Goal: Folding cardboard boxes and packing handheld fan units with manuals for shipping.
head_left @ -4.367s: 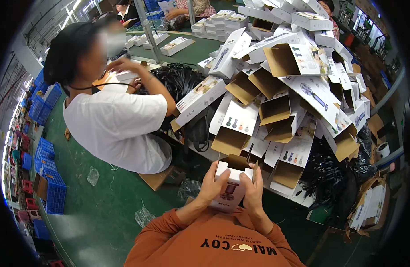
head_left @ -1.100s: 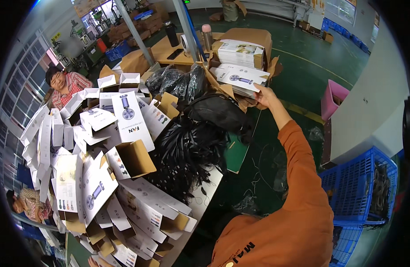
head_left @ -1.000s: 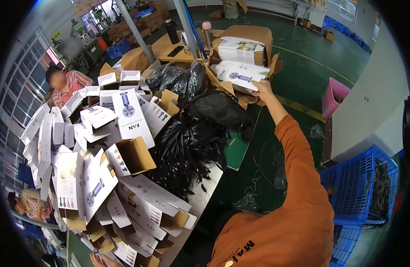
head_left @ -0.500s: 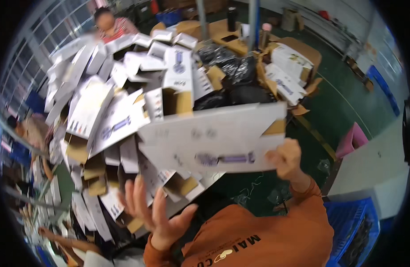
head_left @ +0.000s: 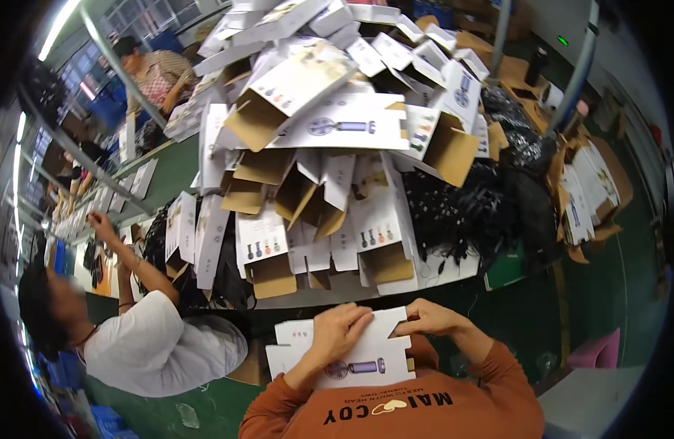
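Note:
A white cardboard box (head_left: 370,361), with a purple product picture and cut end flaps, is held close against my orange sweatshirt. My left hand (head_left: 342,333) lies across its upper part, fingers bent over the face near the top edge. At the box's right end, my right hand (head_left: 432,320) grips the flaps, its fingertips partly hidden behind the cardboard. Just beyond my hands, a large heap of similar white boxes (head_left: 333,135) covers the table (head_left: 443,272). Several of them stand with brown inner sides and open ends toward me.
Black cables (head_left: 461,212) and black plastic bags (head_left: 509,110) lie right of the heap. A carton of white boxes (head_left: 589,194) stands farther right. A person in a white shirt (head_left: 157,340) works close on my left; another person (head_left: 154,77) sits at the far left. Metal posts (head_left: 121,62) rise there.
The box has come down from over the heap to my body. My left hand, spread in the air before, now rests on it. The view has swung left, showing more of the co-workers.

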`<control>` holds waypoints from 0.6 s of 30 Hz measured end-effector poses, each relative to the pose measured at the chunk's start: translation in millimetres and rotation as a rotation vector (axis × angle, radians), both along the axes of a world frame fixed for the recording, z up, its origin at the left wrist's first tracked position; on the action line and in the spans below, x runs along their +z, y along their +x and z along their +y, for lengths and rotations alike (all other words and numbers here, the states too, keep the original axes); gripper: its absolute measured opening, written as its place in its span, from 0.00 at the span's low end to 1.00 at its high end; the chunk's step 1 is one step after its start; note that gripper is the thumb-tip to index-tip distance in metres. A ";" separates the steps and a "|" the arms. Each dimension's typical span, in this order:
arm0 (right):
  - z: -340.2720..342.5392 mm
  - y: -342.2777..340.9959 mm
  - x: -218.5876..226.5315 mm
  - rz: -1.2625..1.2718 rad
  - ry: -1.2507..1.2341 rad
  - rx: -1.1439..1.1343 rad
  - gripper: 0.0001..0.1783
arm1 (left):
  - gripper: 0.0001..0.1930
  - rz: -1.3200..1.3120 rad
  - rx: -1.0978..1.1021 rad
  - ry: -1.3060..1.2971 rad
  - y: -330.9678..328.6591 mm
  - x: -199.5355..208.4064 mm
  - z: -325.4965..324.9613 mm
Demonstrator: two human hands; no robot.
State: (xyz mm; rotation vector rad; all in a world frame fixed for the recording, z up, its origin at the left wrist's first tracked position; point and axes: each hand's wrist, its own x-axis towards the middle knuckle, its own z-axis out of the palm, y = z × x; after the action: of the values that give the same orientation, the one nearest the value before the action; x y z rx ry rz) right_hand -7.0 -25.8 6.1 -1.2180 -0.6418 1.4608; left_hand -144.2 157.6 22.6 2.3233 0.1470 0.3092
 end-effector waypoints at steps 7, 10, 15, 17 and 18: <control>20.2 -13.2 -50.1 -0.278 0.046 0.253 0.13 | 0.23 0.215 -0.090 -0.087 -27.1 -10.5 8.6; 21.0 -30.6 -10.0 -0.334 -0.138 0.264 0.13 | 0.34 0.519 -0.371 -0.177 -40.5 0.7 22.7; 9.7 -28.0 -23.2 0.109 0.087 -0.208 0.22 | 0.32 0.246 -0.051 -0.362 -35.5 10.6 43.2; 24.1 -29.6 17.2 0.469 0.419 -0.387 0.41 | 0.32 -0.047 0.156 -0.357 -21.6 19.3 42.1; 30.3 -29.9 19.1 0.331 0.454 -0.434 0.42 | 0.32 -0.048 0.170 -0.359 -19.2 16.7 36.3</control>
State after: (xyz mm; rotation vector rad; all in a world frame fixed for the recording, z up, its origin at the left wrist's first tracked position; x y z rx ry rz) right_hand -36.8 4.5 25.2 -0.6847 -0.4164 1.0426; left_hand -163.5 193.9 39.3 1.9499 0.3485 0.3896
